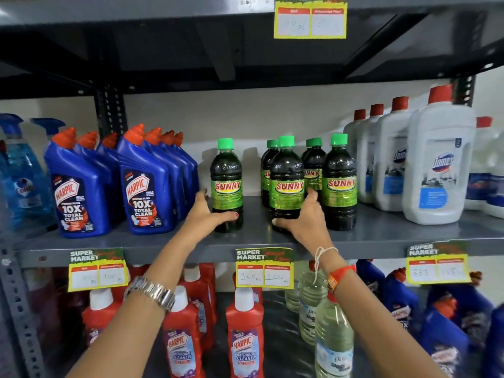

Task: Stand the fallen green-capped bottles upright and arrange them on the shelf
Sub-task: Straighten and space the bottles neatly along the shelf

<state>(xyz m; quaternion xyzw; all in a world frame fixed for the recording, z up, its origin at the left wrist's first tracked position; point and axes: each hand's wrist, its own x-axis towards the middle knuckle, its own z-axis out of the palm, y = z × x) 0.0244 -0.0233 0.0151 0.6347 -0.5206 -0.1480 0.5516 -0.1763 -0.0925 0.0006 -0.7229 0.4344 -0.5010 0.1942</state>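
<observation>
Several dark bottles with green caps and green SUNNY labels stand upright on the grey middle shelf [381,236]. One bottle [226,170] stands alone on the left. My left hand [207,214] wraps its lower part, thumb across the front. To the right, a front bottle [286,175] has my right hand [305,219] gripping its base. Another bottle [339,181] stands at the right front, with more green-capped bottles [313,159] behind. A gap separates the lone bottle from the group.
Blue Harpic bottles [141,184] with orange caps crowd the shelf to the left. White Domex bottles [439,165] with red caps stand on the right. Yellow price tags [264,271] hang from the shelf edge. Red Harpic bottles [245,334] and clear bottles fill the shelf below.
</observation>
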